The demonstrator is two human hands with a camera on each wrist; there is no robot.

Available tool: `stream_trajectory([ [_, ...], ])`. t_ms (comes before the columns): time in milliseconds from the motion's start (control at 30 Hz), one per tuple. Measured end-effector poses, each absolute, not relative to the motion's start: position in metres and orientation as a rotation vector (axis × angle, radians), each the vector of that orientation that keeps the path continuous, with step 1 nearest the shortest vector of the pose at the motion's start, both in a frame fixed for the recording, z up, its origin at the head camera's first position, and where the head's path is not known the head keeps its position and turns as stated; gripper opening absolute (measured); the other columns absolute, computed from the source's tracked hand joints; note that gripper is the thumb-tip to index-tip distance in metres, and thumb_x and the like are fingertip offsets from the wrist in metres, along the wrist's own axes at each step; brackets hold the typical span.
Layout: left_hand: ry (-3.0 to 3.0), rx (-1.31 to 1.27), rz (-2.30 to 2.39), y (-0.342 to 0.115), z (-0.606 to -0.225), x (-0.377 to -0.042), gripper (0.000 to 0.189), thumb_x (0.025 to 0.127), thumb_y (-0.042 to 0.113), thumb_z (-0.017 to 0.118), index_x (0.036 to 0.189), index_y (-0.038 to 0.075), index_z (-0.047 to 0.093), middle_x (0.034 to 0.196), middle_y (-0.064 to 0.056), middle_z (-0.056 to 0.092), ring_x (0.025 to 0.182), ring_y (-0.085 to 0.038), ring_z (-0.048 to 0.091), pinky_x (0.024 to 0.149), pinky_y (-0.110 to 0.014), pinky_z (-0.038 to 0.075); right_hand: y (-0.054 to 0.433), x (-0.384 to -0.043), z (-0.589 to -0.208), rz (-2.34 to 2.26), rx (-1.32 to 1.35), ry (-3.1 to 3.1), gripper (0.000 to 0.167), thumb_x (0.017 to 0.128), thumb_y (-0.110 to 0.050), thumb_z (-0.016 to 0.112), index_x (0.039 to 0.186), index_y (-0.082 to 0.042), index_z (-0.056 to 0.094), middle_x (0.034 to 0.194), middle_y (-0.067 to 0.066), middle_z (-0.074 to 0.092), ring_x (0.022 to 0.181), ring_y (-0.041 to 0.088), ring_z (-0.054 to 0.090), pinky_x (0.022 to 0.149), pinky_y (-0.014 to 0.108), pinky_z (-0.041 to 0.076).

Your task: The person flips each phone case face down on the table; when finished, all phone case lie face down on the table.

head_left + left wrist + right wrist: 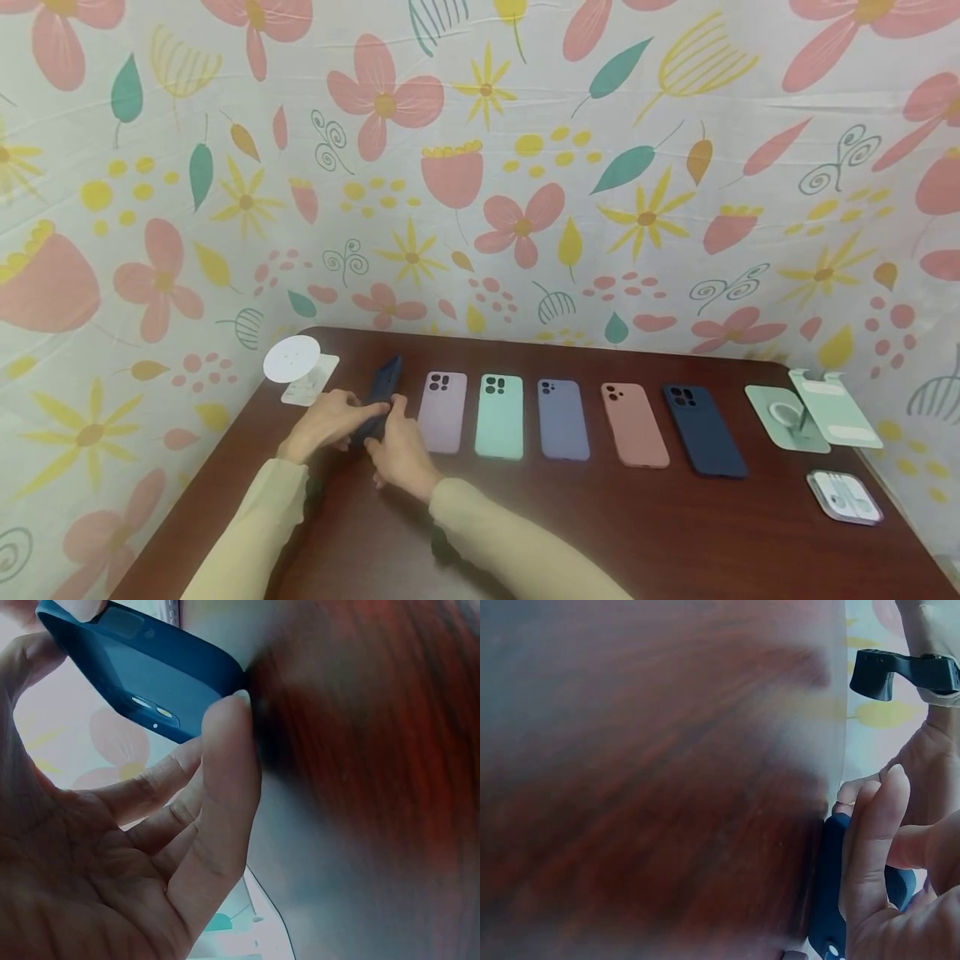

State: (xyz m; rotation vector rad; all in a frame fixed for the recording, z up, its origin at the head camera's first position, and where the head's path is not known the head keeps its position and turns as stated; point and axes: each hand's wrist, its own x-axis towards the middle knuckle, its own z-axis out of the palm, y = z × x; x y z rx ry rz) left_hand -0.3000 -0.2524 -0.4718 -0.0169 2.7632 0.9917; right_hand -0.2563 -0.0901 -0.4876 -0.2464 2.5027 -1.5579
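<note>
A dark blue phone case (pixel 387 377) stands tilted up on its edge at the left of the table, held between both hands. My left hand (pixel 328 423) grips its left side, thumb over the top edge. In the left wrist view the hollow inside of the case (pixel 150 671) shows, with camera cutouts at one end. From the other side my right hand (pixel 405 454) holds the case, fingers along its edge. The right wrist view has the right hand (pixel 885 877) covering much of the case (pixel 826 892), close over the tabletop.
Right of the hands lie phone cases in a row: lilac (pixel 442 412), mint (pixel 499 417), periwinkle (pixel 563 421), pink (pixel 635 425) and dark blue (pixel 705 431). A white round-topped stand (pixel 292 360) is at back left. A mint stand (pixel 836 408) and boxed earphones (pixel 845 497) sit at right.
</note>
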Motion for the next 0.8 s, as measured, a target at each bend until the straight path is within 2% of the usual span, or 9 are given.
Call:
stream_trajectory([
  [233, 2.689, -0.027, 1.119, -0.250, -0.472, -0.300, 0.063, 0.098, 0.059, 0.070, 0.106, -0.004, 0.074, 0.073, -0.011, 0.070, 0.060, -0.018, 0.071, 0.060, -0.032, 0.065, -0.091, -0.258, -0.491, -1.572, -0.251, 2.468, 0.079, 0.101, -0.003, 0.073, 0.163, 0.005, 0.025, 0.067, 0.011, 0.064, 0.036, 0.012, 0.060, 0.041, 0.029, 0.054],
  [367, 2.608, -0.024, 1.217, -0.250, -0.472, -0.300, 0.063, 0.100, 0.054, 0.069, 0.109, -0.008, 0.075, 0.076, -0.013, 0.076, 0.063, -0.019, 0.075, 0.062, -0.036, 0.068, -0.091, -0.259, -0.492, -1.559, -0.261, 2.446, 0.076, 0.102, -0.003, 0.073, 0.161, 0.010, 0.027, 0.065, 0.010, 0.063, 0.037, 0.012, 0.061, 0.042, 0.028, 0.055],
  [567, 2.469, 0.023, 1.341, -0.255, -0.474, -0.300, 0.062, 0.103, 0.051, 0.062, 0.106, -0.009, 0.077, 0.083, -0.014, 0.081, 0.072, -0.021, 0.079, 0.067, -0.039, 0.069, -0.092, -0.262, -0.497, -1.558, -0.251, 2.417, 0.078, 0.100, -0.004, 0.076, 0.159, 0.013, 0.029, 0.064, 0.008, 0.064, 0.038, 0.013, 0.063, 0.042, 0.030, 0.057],
  [800, 2.424, 0.024, 1.402, -0.261, -0.473, -0.303, 0.059, 0.105, 0.045, 0.062, 0.115, -0.012, 0.075, 0.087, -0.013, 0.082, 0.073, -0.018, 0.078, 0.069, -0.037, 0.069, -0.094, -0.267, -0.500, -1.550, -0.213, 2.391, 0.073, 0.100, -0.005, 0.076, 0.157, 0.013, 0.035, 0.065, 0.008, 0.066, 0.038, 0.014, 0.064, 0.043, 0.030, 0.058],
])
